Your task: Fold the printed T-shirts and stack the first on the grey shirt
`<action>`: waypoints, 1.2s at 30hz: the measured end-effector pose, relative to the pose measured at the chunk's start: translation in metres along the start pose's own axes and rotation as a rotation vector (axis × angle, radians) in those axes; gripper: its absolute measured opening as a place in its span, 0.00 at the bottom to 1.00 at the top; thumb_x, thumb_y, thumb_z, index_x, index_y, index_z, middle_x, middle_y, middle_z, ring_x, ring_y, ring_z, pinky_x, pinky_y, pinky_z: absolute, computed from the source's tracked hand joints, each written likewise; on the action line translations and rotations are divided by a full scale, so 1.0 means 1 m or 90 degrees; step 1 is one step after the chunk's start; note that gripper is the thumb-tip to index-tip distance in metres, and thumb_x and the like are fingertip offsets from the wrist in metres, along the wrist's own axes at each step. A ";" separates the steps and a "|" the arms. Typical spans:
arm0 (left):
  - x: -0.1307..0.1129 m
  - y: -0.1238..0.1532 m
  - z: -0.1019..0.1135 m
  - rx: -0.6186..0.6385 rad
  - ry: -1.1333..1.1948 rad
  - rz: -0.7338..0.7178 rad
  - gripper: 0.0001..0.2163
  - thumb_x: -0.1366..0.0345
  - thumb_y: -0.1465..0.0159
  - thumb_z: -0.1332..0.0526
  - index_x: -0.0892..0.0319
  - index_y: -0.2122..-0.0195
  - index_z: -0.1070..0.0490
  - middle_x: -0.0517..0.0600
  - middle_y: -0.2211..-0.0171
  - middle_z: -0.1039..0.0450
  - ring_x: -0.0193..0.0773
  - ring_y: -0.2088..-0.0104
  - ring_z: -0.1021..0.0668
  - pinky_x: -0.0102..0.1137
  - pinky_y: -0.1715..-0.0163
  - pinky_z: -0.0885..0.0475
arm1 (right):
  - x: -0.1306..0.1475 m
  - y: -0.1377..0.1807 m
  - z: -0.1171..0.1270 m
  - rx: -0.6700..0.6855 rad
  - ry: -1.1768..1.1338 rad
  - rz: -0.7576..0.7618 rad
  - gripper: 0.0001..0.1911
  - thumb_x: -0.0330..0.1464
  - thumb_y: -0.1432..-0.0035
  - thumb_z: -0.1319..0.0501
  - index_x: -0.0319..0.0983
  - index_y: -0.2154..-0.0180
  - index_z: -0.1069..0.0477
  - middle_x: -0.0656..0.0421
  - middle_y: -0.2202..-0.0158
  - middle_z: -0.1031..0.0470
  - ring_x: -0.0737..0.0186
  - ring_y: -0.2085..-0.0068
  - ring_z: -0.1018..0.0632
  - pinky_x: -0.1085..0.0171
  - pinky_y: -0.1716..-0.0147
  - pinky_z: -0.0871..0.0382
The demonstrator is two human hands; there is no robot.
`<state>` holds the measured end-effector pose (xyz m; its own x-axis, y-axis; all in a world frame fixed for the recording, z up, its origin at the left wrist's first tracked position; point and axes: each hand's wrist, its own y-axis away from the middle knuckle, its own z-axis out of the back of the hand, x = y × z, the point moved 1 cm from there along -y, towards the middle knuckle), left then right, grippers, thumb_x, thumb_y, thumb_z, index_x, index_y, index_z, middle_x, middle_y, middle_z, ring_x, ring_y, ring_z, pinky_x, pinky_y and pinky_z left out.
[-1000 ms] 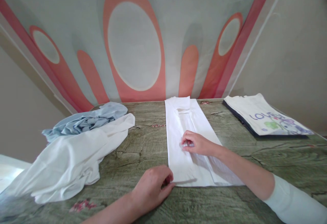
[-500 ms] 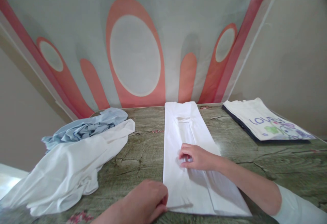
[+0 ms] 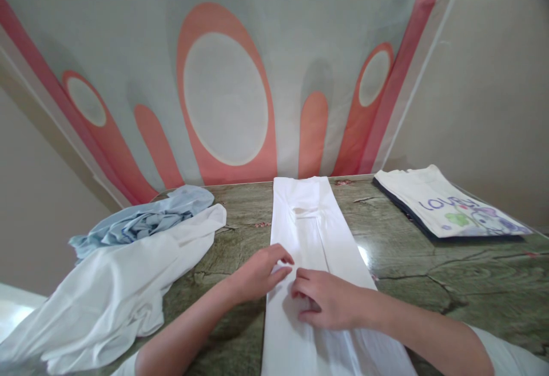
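A white garment [image 3: 281,319], folded into a long strip, lies lengthwise on the table in front of me. Folded layers with creases run along its middle, and its near end passes out of the bottom of the view. Over its left side is my left hand [image 3: 262,272], fingers bent and thumb apart, with nothing visible between them. Just to the right, my right hand [image 3: 328,299] rests low over the folded layers. Its fingers are curled with a gap to the thumb, and I see nothing held there.
To the left, a crumpled white cloth [image 3: 115,284] lies in front of a bunched light blue cloth [image 3: 141,222]. A folded white garment with printed lettering [image 3: 446,202] is stacked on a dark one [image 3: 412,219] at the right. The wood-patterned table [image 3: 240,222] meets a painted wall behind.
My left hand has moved up and forward from the garment's near left corner to its middle. My right hand has shifted slightly nearer. The garment's near end has slid out of view.
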<state>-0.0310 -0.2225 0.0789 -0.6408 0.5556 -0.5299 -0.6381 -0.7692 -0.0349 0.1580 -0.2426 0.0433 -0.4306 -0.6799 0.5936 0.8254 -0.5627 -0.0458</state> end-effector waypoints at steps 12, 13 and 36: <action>0.068 -0.110 -0.045 -0.176 -0.251 0.154 0.29 0.57 0.37 0.49 0.72 0.40 0.52 0.67 0.40 0.49 0.49 0.39 0.45 0.44 0.42 0.49 | -0.023 -0.008 0.025 -0.060 -0.146 -0.025 0.11 0.34 0.47 0.41 0.38 0.60 0.31 0.58 0.65 0.30 0.66 0.68 0.29 0.67 0.67 0.35; 0.068 -0.109 -0.047 -0.177 -0.254 0.145 0.29 0.57 0.37 0.50 0.71 0.40 0.53 0.67 0.39 0.49 0.49 0.38 0.46 0.44 0.42 0.50 | -0.039 -0.013 0.034 -0.116 -0.159 -0.063 0.10 0.33 0.46 0.42 0.38 0.61 0.31 0.58 0.65 0.29 0.65 0.67 0.29 0.67 0.67 0.35; 0.068 -0.104 -0.050 -0.186 -0.279 0.132 0.26 0.57 0.35 0.53 0.69 0.40 0.50 0.64 0.39 0.49 0.48 0.38 0.46 0.42 0.41 0.51 | -0.186 -0.094 0.089 -0.377 -0.069 -0.381 0.18 0.32 0.49 0.41 0.35 0.55 0.38 0.54 0.63 0.27 0.67 0.72 0.28 0.70 0.76 0.38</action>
<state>0.0128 -0.1208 0.0040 -0.8973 0.4145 -0.1521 -0.3751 -0.8973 -0.2328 0.1932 -0.0215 0.0085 -0.6713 -0.1579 0.7241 0.1294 -0.9870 -0.0953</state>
